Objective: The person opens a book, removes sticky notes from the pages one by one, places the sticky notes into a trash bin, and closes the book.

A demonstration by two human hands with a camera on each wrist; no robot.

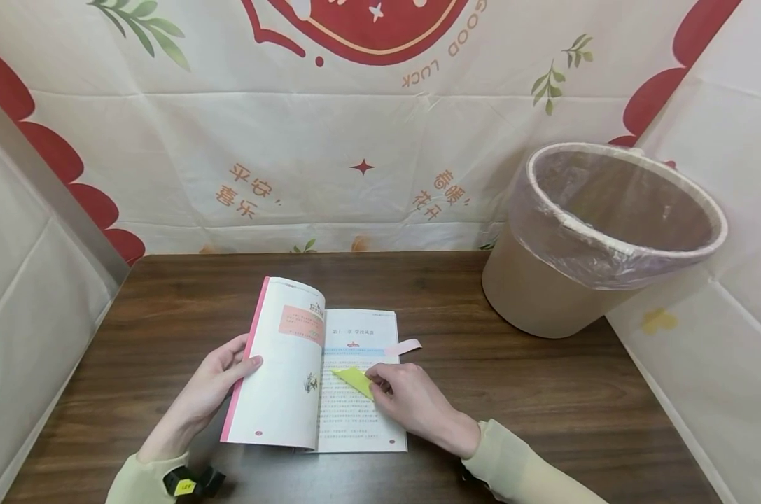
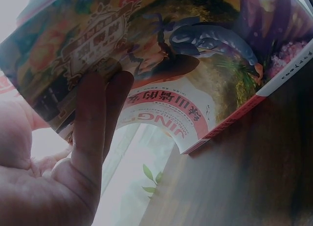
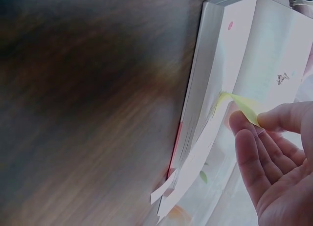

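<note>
Right grip (image 1: pixel 412 397) pinches a bent yellow-green slip (image 1: pixel 353 381) over the right page (image 1: pixel 355 423) of an open book (image 1: pixel 279 402). My left grip (image 1: pixel 218 378) holds the book's pink edge (image 1: pixel 231 416).

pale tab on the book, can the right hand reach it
Probably yes: the pale tab juts out uncovered near the right hand, though its fingers pinch the yellow paper.

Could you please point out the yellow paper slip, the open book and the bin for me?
Yellow paper slip (image 1: pixel 355 380): head view, middle of its visible face.
Open book (image 1: pixel 282 392): head view, blank area of its left page.
Bin (image 1: pixel 544 297): head view, outer wall below the liner.
</note>
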